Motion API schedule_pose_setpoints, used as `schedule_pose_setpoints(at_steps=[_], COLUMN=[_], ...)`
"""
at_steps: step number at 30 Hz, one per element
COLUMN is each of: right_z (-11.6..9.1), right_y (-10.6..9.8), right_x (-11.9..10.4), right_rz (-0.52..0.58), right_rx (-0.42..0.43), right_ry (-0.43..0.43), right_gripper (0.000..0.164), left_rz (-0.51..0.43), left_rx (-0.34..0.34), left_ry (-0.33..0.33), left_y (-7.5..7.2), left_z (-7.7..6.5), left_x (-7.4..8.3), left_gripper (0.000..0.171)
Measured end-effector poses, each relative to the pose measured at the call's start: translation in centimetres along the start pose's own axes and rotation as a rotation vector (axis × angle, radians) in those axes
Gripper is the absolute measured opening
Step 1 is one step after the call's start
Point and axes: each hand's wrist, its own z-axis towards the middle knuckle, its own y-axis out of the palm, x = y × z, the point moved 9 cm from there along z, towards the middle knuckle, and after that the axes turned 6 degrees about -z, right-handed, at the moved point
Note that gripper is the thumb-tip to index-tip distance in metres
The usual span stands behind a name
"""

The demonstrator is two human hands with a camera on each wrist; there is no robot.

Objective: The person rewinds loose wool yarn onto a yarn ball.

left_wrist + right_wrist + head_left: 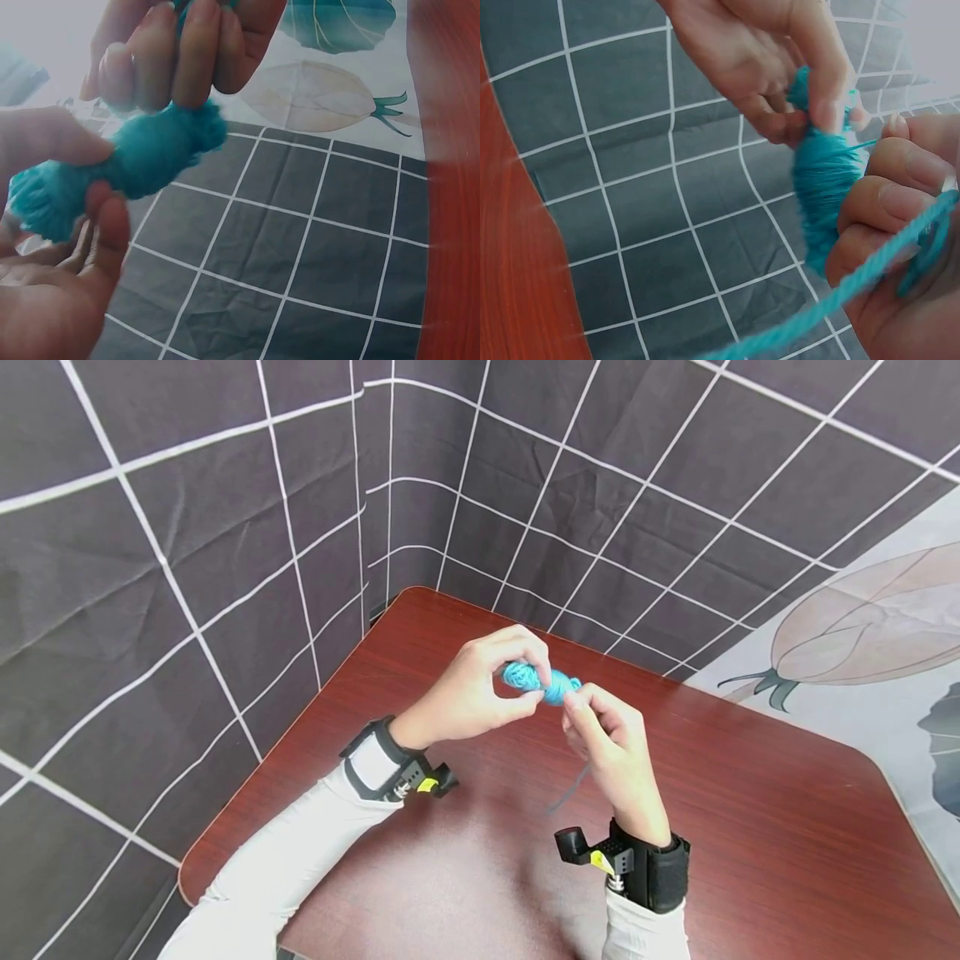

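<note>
A small bundle of turquoise yarn, wound round its middle with looped ends, is held above the table. My left hand pinches it between thumb and fingers, as the left wrist view also shows on the yarn bundle. Close beside its other end, my right hand has its fingers curled round a loose yarn strand. That strand passes through the right hand and trails down below it. A thin stretch of yarn runs from the wound bundle to the right fingertips.
Under both hands lies a reddish-brown wooden table. Dark cloth with a white grid hangs behind and at the left. A pale printed cloth is at the right. Each wrist wears a strapped camera.
</note>
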Motion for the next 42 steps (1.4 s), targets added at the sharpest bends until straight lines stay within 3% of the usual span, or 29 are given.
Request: schedule_pose_setpoints(at_steps=[4, 8, 11, 14, 16, 19, 27, 31, 34, 38, 42], right_z=[0.0, 0.0, 0.0, 0.0, 0.0, 0.1, 0.1, 0.1, 0.1, 0.1, 0.0], right_y=[-0.4, -0.8, -0.9, -1.1, -1.2, -1.3, -0.4, 0.1, 0.3, 0.1, -0.3], right_x=[-0.1, 0.0, 0.0, 0.0, 0.0, -0.1, -0.4, -0.4, -0.5, -0.5, -0.5], right_rz=[0.041, 0.084, 0.09, 0.071, 0.036, 0.017, 0.08, 0.041, 0.02, 0.02, 0.049], right_rx=[0.022, 0.038, 0.044, 0.054, 0.065, 0.074, -0.019, -0.049, -0.055, -0.036, -0.006], right_ry=[-0.022, -0.043, -0.05, -0.041, -0.02, -0.015, -0.079, -0.067, -0.066, -0.067, -0.072], right_gripper=[0.021, 0.021, 0.021, 0.02, 0.021, 0.022, 0.026, 0.024, 0.023, 0.022, 0.021], left_rz=[0.034, -0.002, -0.152, -0.359, -0.458, -0.533, -0.69, -0.616, -0.406, -0.094, 0.029], left_rx=[-0.119, -0.253, -0.344, -0.369, -0.327, -0.207, 0.045, 0.166, 0.201, 0.194, 0.116], left_ry=[-0.034, -0.065, -0.065, -0.064, -0.068, -0.067, -0.103, -0.093, -0.024, 0.059, 0.025], left_y=[0.9, 1.5, 1.9, 2.0, 1.8, 1.2, 0.3, -0.7, -1.4, -1.6, -1.1], left_z=[-0.5, -0.7, -0.9, -0.8, -0.5, -0.1, -0.2, -0.2, -0.1, 0.1, 0.2], left_x=[-2.4, -1.7, -0.2, 1.3, 1.7, 1.5, -1.4, -1.6, -0.2, 1.8, 2.0], left_gripper=[0.012, 0.011, 0.01, 0.011, 0.011, 0.012, 0.013, 0.014, 0.015, 0.014, 0.013])
